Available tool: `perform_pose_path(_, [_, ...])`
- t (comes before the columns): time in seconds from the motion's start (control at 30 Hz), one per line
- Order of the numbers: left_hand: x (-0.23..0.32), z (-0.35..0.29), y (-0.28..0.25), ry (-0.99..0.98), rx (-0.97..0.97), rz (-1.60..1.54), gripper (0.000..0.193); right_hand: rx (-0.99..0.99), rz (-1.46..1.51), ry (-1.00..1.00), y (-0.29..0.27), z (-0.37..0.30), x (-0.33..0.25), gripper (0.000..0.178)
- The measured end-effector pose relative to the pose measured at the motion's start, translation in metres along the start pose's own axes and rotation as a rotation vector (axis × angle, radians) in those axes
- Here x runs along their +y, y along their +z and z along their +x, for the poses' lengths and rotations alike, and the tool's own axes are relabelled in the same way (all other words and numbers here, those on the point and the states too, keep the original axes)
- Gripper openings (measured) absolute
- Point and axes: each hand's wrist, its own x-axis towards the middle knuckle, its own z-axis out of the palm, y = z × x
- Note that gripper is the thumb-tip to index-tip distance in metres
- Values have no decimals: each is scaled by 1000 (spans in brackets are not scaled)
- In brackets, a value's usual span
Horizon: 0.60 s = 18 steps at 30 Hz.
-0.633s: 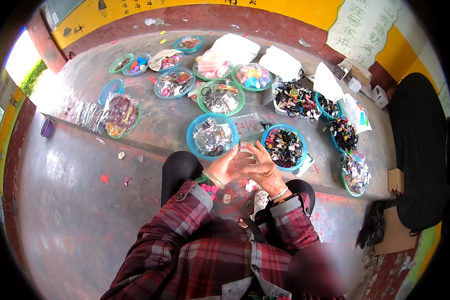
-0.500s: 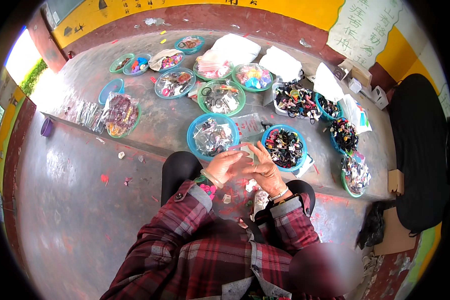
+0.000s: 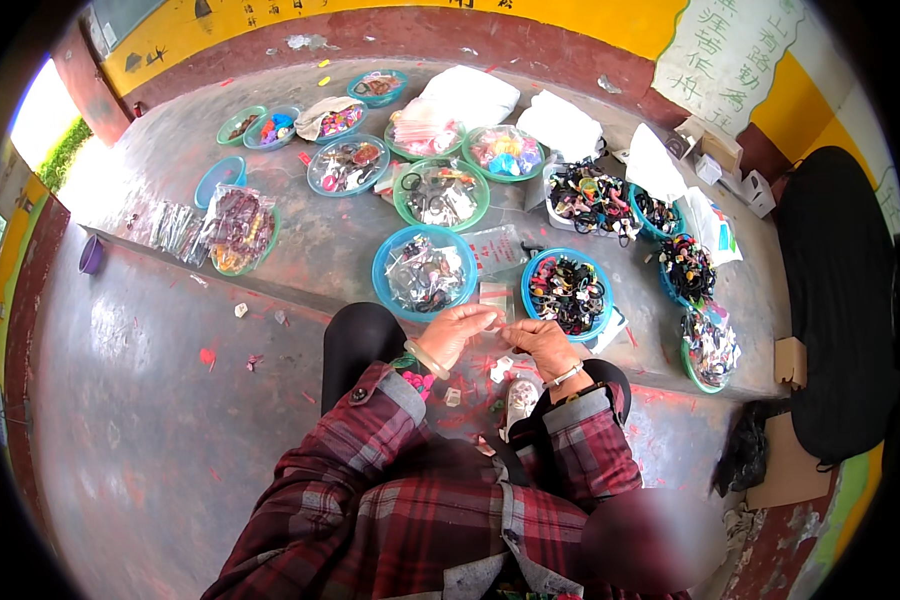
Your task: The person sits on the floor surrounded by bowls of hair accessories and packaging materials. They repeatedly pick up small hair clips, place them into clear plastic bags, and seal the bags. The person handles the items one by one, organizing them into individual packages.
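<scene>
My left hand point(image 3: 458, 332) is closed, its thumb and fingertips pinched on the lower part of a small clear plastic bag point(image 3: 495, 298) with a pinkish band. My right hand point(image 3: 542, 345) also pinches at the bag's near edge, its fingertips almost touching the left ones. Anything inside the bag is too small to make out. Just beyond my left hand stands a blue basin point(image 3: 380, 268) with clear-bagged dark items. To the right of the bag, a second blue basin point(image 3: 608, 300) holds many dark and coloured hair ties point(image 3: 567, 293).
On the raised ledge are a green basin point(image 3: 402, 207) of bagged goods, a white tub point(image 3: 552, 214) of hair ties and white sacks point(image 3: 470, 95). A flat clear packet point(image 3: 495, 248) lies between the basins. A bagged pile point(image 3: 240, 225) sits left; paper scraps point(image 3: 500, 370) lie below my hands.
My right hand has come down and its spread fingers have closed into a pinch. Both hands' fingertips have drawn together at the bag's near edge.
</scene>
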Motion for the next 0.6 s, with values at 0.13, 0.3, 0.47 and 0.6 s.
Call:
perform_pose_path(0.13, [-2, 1, -1, -47, 89, 126, 23, 124, 109, -19, -4, 1, -1, 16])
perform_pose_path(0.3, [-7, 4, -6, -36, 146, 325, 22, 149, 118, -9, -1, 1, -4, 13])
perform_pose_path(0.47, [-5, 4, -3, -33, 142, 331, 21, 161, 88, -33, -3, 3, -1, 11])
perform_pose_path(0.6, [-7, 4, -4, -16, 130, 259, 20, 157, 82, -94, 0, 2, -5, 10])
